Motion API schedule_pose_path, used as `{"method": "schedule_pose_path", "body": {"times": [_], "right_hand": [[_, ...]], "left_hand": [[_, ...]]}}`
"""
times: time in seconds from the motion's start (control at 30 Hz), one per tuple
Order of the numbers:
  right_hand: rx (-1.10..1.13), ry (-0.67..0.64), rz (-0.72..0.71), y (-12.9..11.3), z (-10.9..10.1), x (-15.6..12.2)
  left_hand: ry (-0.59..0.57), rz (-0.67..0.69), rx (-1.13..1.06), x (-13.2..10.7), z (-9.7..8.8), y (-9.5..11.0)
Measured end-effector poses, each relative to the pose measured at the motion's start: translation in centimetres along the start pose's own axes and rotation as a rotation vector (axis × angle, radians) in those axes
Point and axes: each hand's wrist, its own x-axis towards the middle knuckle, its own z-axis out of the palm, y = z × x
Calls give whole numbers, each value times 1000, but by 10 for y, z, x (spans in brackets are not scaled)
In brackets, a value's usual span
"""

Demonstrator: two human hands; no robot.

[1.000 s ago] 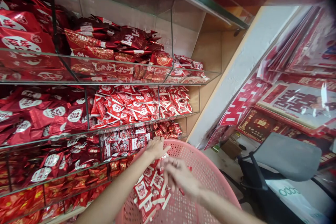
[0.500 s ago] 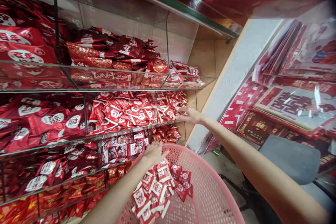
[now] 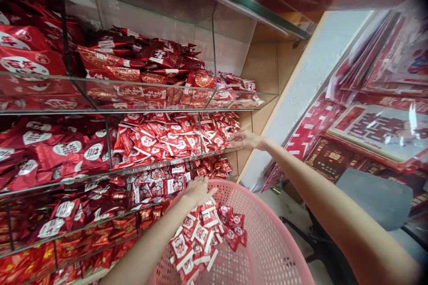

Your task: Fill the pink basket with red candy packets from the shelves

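A pink perforated plastic basket (image 3: 267, 231) stands against the shelves and holds a pile of small red-and-white candy packets (image 3: 200, 236). My left hand (image 3: 196, 191) grips its far rim, the thumb on the inner side and the fingertips over the edge. Farther up and to the right, my right hand (image 3: 247, 140) reaches to the end compartment of a shelf. Its fingers are stretched out, at the edge of small red-and-white packets (image 3: 214, 131) there. I cannot tell whether the fingertips touch them, and nothing shows in that hand.
Glass shelves (image 3: 140, 111) with upright dividers carry several kinds of red packets. Larger dark red packets (image 3: 60, 147) fill the left. A wooden side panel (image 3: 261, 71) ends the shelf. Wrapped red paper goods (image 3: 377, 129) and a grey seat (image 3: 374, 198) are at right.
The view has shifted slightly. My right hand remains at the end compartment with its fingers stretched out, and my left hand stays on the basket rim.
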Motion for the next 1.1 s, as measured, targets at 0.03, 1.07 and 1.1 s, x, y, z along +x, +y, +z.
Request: {"method": "schedule_pose_path", "body": {"times": [0.03,1.07,1.1], "right_hand": [[17,31,-7,-1,1,-1],[577,247,144,102,101,-102],[581,251,138,102,102,-105]], "left_hand": [[-7,3,-8,0,0,-1],[5,17,-66,-9,-4,-4],[1,9,-81,-9,-6,-6]]}}
